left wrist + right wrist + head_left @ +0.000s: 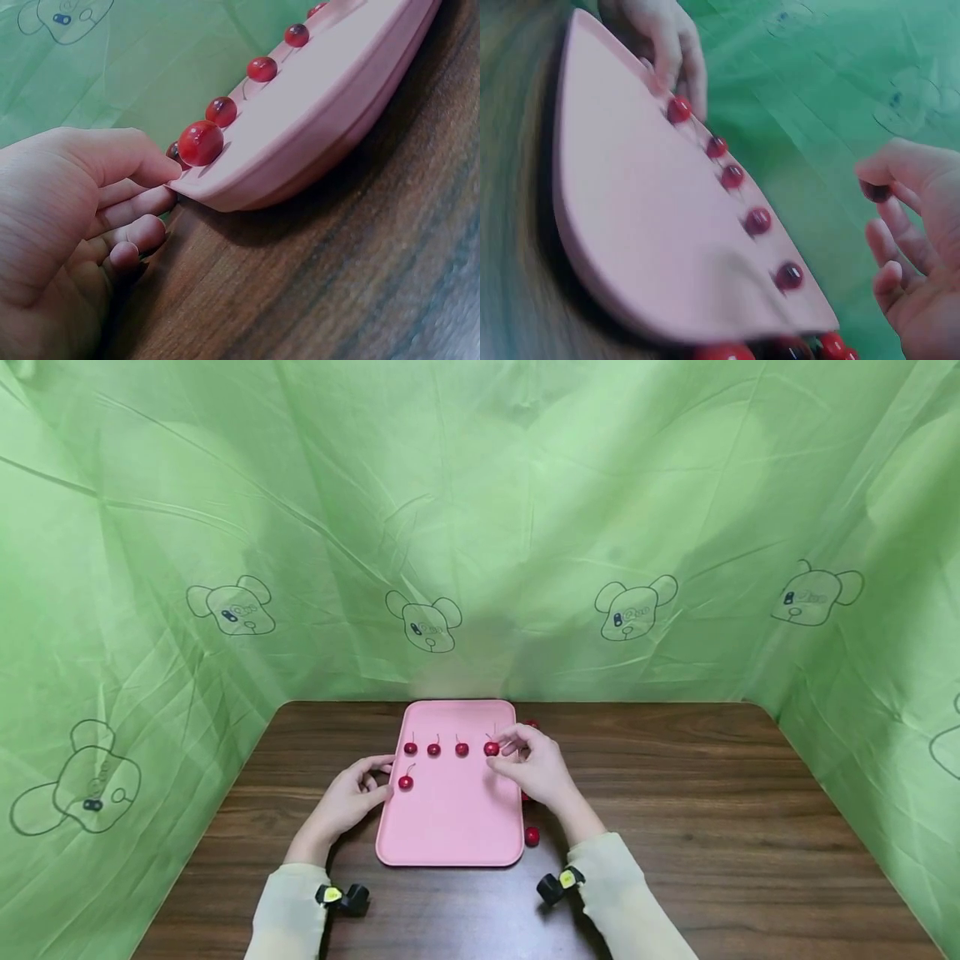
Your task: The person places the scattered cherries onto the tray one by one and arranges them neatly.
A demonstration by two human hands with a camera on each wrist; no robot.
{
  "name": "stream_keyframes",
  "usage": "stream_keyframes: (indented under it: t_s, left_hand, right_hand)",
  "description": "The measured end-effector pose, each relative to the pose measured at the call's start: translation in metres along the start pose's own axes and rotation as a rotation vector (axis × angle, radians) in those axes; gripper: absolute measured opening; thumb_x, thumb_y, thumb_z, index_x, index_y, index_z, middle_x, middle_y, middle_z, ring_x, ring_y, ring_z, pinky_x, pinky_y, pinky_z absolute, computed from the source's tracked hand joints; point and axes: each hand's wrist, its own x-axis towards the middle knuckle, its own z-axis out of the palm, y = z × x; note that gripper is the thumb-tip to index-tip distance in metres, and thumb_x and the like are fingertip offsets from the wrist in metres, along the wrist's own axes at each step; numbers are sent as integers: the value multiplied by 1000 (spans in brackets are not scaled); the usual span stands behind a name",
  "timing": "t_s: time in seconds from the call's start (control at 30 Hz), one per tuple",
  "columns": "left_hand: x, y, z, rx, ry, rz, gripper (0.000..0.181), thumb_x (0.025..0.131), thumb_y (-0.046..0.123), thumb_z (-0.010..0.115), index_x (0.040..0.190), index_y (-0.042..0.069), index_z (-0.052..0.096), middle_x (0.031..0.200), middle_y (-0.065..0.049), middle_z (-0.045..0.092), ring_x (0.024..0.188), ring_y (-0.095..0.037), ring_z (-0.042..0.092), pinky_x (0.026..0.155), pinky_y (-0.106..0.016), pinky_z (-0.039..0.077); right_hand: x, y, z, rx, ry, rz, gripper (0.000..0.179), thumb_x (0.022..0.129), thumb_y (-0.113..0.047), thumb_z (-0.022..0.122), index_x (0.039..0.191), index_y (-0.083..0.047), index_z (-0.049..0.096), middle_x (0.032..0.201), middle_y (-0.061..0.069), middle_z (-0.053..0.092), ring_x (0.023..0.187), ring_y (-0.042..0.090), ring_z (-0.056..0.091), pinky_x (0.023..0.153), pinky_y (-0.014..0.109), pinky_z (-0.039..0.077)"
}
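Observation:
Several red cherries with thin stems lie on a pink tray (450, 827). Most form a row across its upper part, and one cherry (406, 782) sits below the row's left end. At the tray's left edge, my left hand (350, 795) pinches the rim between thumb and fingers, as the left wrist view shows. My right hand (542, 767) is over the tray's right side, by the row's right end. In the right wrist view it pinches a dark red cherry (876, 193) between thumb and finger; the hand partly covers this cherry.
More cherries lie on the wooden table (675, 793) just right of the tray, including a red cherry (532, 836) near its lower right corner. My right hand hides some of them. A green curtain (525, 527) encloses the table's back and sides.

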Motion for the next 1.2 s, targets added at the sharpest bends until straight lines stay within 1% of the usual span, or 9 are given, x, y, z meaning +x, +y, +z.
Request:
stream_keyframes:
  t_s: [0.03,0.07,0.27,0.33,0.47,0.6,0.77,0.97,1.2]
  left_hand:
    - [0,0,0,-1,1,-1,54,95,4,81,147,4,66,128,-15,69,80,-17,55,68,-25,44]
    - [0,0,0,2,0,1,54,95,4,80,147,4,66,129,-15,69,80,-17,55,68,-25,44]
    - [1,-1,0,11,1,5,53,95,5,81,146,6,67,127,-13,69,80,-18,56,69,-26,45]
    - [1,-1,0,18,1,5,52,95,5,81,145,7,68,126,-12,70,80,-18,56,69,-26,45]
    - [2,-1,0,31,3,7,51,95,4,81,145,8,69,124,-12,70,80,-18,57,70,-26,45]
    - [2,-1,-1,30,3,7,51,95,4,80,145,7,69,124,-12,70,80,-17,56,69,-26,45]
    - [2,-2,0,26,-2,7,51,95,4,80,145,7,68,124,-13,70,80,-17,56,69,-25,45]
    - [3,-1,-1,24,-2,7,51,95,4,80,145,6,68,125,-13,70,80,-18,56,69,-25,45]
    - [2,-2,-1,23,-1,5,51,95,5,80,145,6,68,125,-14,70,81,-19,56,69,-26,45]
  right_hand:
    - [2,0,6,13,3,5,28,86,-13,92,111,-11,80,98,7,76,92,23,70,79,30,52]
    - [4,1,11,32,5,9,28,86,-12,92,111,-11,80,99,6,77,93,25,70,80,29,53]
    - [9,-5,41,64,4,47,29,86,-9,89,114,-9,79,100,7,76,96,30,70,83,31,57]
    - [9,-8,49,60,-12,40,29,87,-7,88,114,-7,79,102,8,75,95,25,70,84,33,58]
    - [7,-10,65,44,-62,28,29,87,-6,87,115,-6,78,106,5,75,96,24,71,89,36,60]
    - [5,-6,78,5,-103,46,29,86,-8,88,113,-9,78,106,0,76,97,20,72,90,33,59]
    - [3,-3,87,-32,-136,77,28,85,-9,90,109,-14,78,101,-3,74,96,19,71,87,30,58]
    - [3,0,92,-88,-165,87,28,83,-8,91,108,-11,78,97,4,73,90,18,66,83,29,56]
    - [5,7,97,-165,-206,66,25,85,-14,92,105,-15,78,93,-6,72,88,13,65,82,27,54]
